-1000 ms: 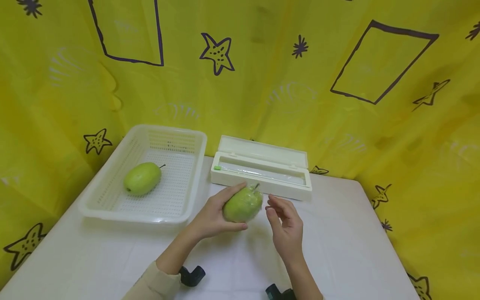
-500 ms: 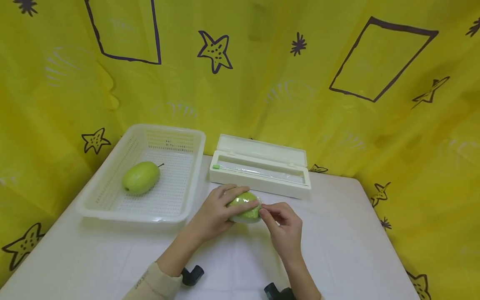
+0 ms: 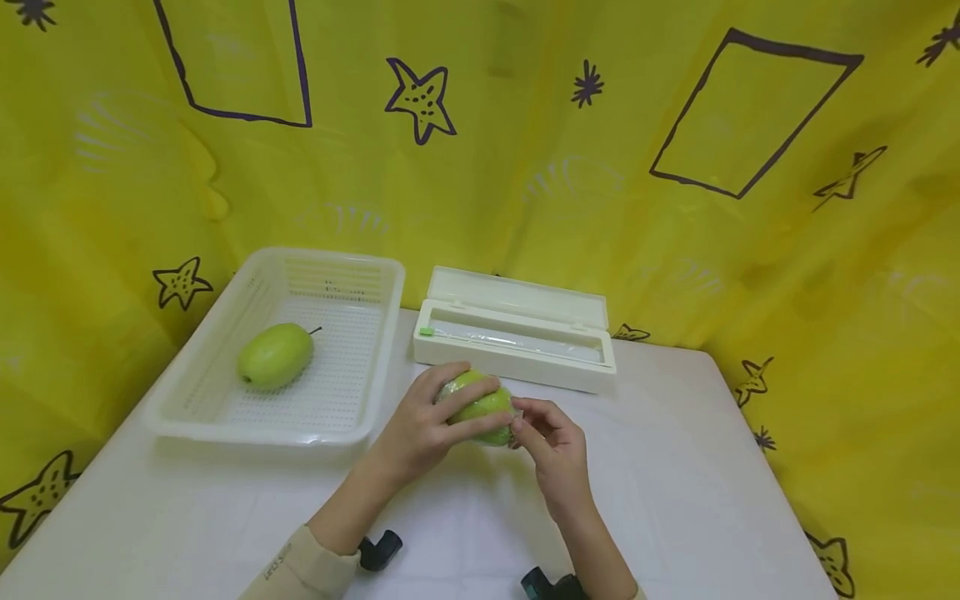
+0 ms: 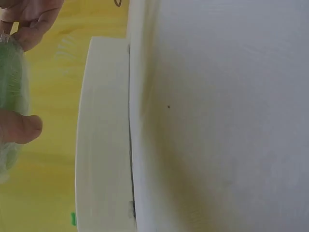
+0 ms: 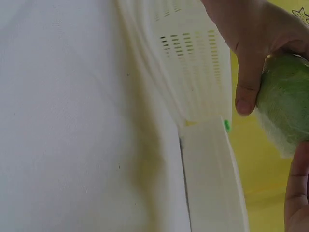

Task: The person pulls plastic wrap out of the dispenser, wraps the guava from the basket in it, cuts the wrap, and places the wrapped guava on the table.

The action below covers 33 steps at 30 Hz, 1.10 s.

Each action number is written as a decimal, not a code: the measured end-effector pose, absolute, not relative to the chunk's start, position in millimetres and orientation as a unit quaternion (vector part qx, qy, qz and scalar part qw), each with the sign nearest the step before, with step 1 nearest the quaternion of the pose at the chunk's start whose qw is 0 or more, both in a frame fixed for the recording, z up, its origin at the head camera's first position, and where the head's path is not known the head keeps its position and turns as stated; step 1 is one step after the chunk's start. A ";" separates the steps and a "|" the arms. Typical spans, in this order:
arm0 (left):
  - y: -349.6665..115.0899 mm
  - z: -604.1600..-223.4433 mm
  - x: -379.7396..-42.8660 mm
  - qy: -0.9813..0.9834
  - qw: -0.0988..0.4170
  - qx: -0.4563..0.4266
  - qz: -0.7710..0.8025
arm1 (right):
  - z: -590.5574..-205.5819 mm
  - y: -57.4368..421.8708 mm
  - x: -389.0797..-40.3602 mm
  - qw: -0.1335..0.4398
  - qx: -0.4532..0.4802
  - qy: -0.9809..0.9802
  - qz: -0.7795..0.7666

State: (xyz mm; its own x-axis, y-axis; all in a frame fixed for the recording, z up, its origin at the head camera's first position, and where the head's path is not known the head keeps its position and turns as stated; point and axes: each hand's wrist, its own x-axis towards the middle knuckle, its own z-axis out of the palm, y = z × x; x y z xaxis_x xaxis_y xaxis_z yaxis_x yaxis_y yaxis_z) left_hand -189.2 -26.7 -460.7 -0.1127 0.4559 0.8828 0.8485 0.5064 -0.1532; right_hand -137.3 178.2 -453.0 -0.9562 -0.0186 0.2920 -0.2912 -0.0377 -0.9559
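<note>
A green pear (image 3: 486, 407) in clear plastic wrap is held up over the table in front of a white box. My left hand (image 3: 420, 429) grips it from the left, fingers spread across its top and the thumb (image 4: 21, 128) along its underside. At its right end my right hand (image 3: 558, 454) pinches the gathered plastic wrap between thumb and forefinger. In the right wrist view the wrapped pear (image 5: 285, 99) sits between both hands, its film close to the skin. The pear's stem is hidden behind the right fingers.
A white plastic basket (image 3: 255, 435) stands at the left, holding an unwrapped green pear (image 3: 276, 357). The long white wrap dispenser (image 3: 517, 367) lies behind the hands, lid up, film roll (image 3: 517, 340) inside. A yellow patterned curtain (image 3: 495, 167) hangs behind the white table (image 3: 675, 500).
My left hand has turned over, its fingers now lying across the pear's top. My right hand, formerly apart, has come in to the pear's right end and pinches the wrap.
</note>
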 end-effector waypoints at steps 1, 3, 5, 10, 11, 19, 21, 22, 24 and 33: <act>-26.7 -459.7 -188.8 -0.715 0.493 -0.454 -0.198 | -452.3 178.2 -137.3 0.083 0.115 -0.684 0.716; -26.8 -458.5 -188.1 -0.712 0.501 -0.454 -0.190 | -451.5 178.5 -137.4 0.062 0.123 -0.673 0.726; -27.1 -457.6 -187.6 -0.717 0.498 -0.452 -0.183 | -451.0 179.2 -137.5 0.045 0.127 -0.663 0.736; -32.2 -456.6 -187.4 -0.757 0.420 -0.446 -0.227 | -449.7 185.2 -138.5 0.032 0.102 -0.642 0.759; -33.5 -456.3 -187.5 -0.764 0.401 -0.443 -0.243 | -449.2 187.2 -138.8 0.036 0.096 -0.637 0.764; -39.4 -453.8 -180.3 -0.770 0.179 -0.392 -0.470 | -440.6 198.6 -137.6 0.003 0.100 -0.535 0.839; -40.5 -452.9 -178.2 -0.745 0.093 -0.379 -0.540 | -438.2 199.3 -137.5 -0.008 0.079 -0.522 0.849; -41.0 -452.4 -177.4 -0.728 0.055 -0.374 -0.573 | -437.1 199.8 -137.5 -0.010 0.069 -0.520 0.852; -42.4 -452.2 -176.7 -0.697 0.000 -0.361 -0.620 | -435.5 201.0 -137.5 -0.005 0.060 -0.526 0.848; -29.2 -461.5 -176.2 -0.678 0.096 -0.338 -0.646 | -439.5 189.3 -133.9 0.142 0.102 -0.659 0.731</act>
State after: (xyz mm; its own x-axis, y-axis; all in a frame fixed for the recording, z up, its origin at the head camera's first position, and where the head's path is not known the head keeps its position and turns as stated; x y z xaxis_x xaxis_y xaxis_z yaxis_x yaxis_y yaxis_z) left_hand -176.2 -29.2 -461.5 -0.7531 0.3344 0.5666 0.5823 -0.0623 0.8106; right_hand -133.9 189.3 -439.5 -0.9386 0.0737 0.3371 -0.3429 -0.0903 -0.9350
